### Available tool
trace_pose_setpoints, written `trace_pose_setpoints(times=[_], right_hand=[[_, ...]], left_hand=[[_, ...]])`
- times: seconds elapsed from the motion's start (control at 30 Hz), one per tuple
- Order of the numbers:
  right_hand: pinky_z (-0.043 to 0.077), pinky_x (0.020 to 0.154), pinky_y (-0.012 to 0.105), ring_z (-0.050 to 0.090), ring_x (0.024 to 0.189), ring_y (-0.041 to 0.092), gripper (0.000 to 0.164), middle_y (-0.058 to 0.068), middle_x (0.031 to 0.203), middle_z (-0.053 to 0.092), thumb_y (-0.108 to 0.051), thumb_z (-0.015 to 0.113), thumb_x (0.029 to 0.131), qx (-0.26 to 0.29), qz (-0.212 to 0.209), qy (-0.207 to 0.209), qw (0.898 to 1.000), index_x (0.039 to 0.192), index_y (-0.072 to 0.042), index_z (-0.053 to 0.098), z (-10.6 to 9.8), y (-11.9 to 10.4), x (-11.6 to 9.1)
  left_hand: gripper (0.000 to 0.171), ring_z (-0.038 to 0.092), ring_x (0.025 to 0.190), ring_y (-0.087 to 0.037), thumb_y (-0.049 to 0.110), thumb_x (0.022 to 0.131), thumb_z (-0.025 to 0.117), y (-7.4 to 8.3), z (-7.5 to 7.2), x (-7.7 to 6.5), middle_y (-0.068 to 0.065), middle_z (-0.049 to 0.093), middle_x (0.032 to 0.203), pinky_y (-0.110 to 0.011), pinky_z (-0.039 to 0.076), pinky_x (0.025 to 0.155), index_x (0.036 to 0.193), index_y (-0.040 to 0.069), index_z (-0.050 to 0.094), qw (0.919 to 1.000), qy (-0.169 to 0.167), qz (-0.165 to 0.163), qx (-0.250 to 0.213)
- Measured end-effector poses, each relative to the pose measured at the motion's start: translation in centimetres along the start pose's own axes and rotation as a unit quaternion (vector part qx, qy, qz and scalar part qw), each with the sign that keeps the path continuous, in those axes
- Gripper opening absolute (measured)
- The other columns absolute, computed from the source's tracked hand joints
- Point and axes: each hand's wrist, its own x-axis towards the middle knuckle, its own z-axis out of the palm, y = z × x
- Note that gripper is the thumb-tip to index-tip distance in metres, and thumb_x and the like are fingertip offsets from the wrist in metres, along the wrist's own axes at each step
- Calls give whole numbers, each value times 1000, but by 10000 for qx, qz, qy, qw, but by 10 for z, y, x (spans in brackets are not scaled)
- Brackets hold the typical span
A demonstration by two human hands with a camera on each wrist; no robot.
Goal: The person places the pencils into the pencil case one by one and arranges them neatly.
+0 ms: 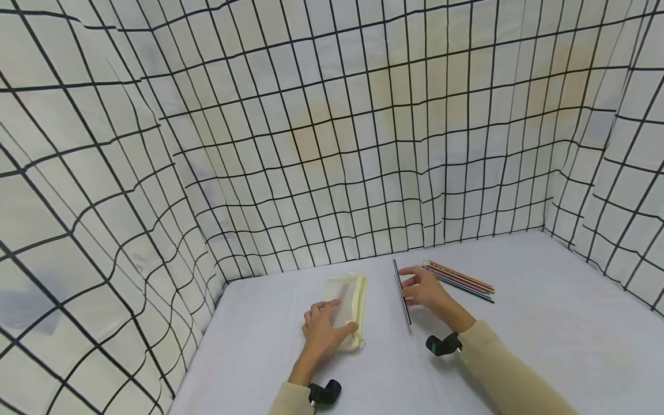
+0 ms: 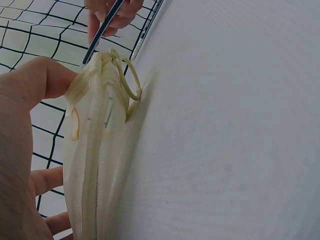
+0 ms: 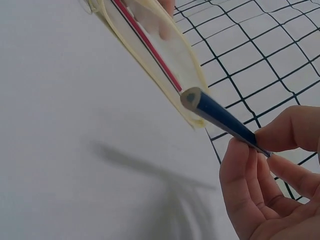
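A pale yellow zippered pencil pouch point(image 1: 358, 291) lies on the white table, left of the middle. My left hand point(image 1: 320, 329) holds it from above, thumb at its near right edge and fingers on the far side. The left wrist view shows the pouch's zipper side point(image 2: 95, 160) and a ring pull point(image 2: 131, 82) at one end. My right hand point(image 1: 427, 293) pinches a dark blue colored pencil point(image 3: 222, 116) between thumb and fingertips, to the right of the pouch. Through the pouch's translucent side, a red pencil point(image 3: 152, 50) shows in the right wrist view.
A loose bunch of several colored pencils point(image 1: 456, 281) lies on the table point(image 1: 544, 311) just beyond and right of my right hand. White cloth walls with a black grid point(image 1: 332, 144) enclose the table at the back and sides.
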Motion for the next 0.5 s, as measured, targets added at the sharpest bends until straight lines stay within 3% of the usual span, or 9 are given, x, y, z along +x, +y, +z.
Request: trace_pose_setpoints(times=[0.2,0.5], right_hand=[[61,76,36,63,89,23,55,17,114,59,5,64,89,310,214,-105,9992,142,-5,55,10,1,-2],[61,76,35,65,90,23,54,18,119,62,3,67,86,312,378,-142,9987,138,-6,59,25,0,-7]], left_hand=[[76,37,126,-38,45,72,78,0,0,1,-20,47,138,-62,30,99,139,14,60,10000,18,3,49],[77,37,125,-37,44,71,78,0,-1,0,-19,47,138,-61,30,100,140,14,60,10000,3,-22,-2]])
